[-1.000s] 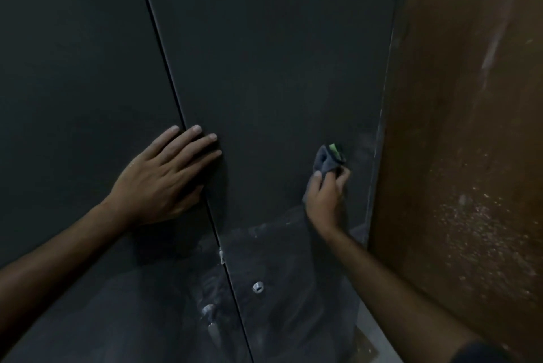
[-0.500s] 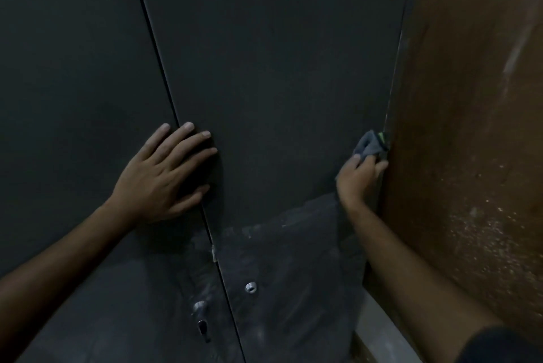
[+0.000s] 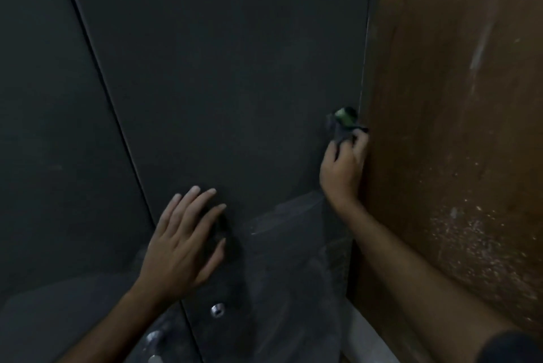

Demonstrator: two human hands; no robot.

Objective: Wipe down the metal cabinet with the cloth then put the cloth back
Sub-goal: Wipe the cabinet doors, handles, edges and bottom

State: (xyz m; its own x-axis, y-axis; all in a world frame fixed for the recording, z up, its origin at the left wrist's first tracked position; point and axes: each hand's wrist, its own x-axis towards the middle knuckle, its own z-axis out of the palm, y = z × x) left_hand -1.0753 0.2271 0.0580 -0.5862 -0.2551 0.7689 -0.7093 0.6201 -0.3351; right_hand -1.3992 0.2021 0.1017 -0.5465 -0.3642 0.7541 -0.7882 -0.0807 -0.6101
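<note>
The dark grey metal cabinet (image 3: 223, 74) fills most of the view, its two doors meeting at a slanted seam. My right hand (image 3: 343, 168) grips a bunched dark cloth (image 3: 342, 124) with a green patch and holds it against the right door, close to that door's right edge. My left hand (image 3: 183, 240) lies flat with fingers spread on the right door, just right of the seam. Below both hands the door surface looks dusty and smeared.
A brown wooden panel (image 3: 458, 116) stands right against the cabinet's right side. A round lock (image 3: 217, 310) sits low on the right door, and a metal handle (image 3: 154, 337) shows on the left door near the bottom edge.
My right hand has slid the cloth rightward and up along the door to its right edge. The view has tilted up, so my left hand sits lower in frame, still flat by the seam.
</note>
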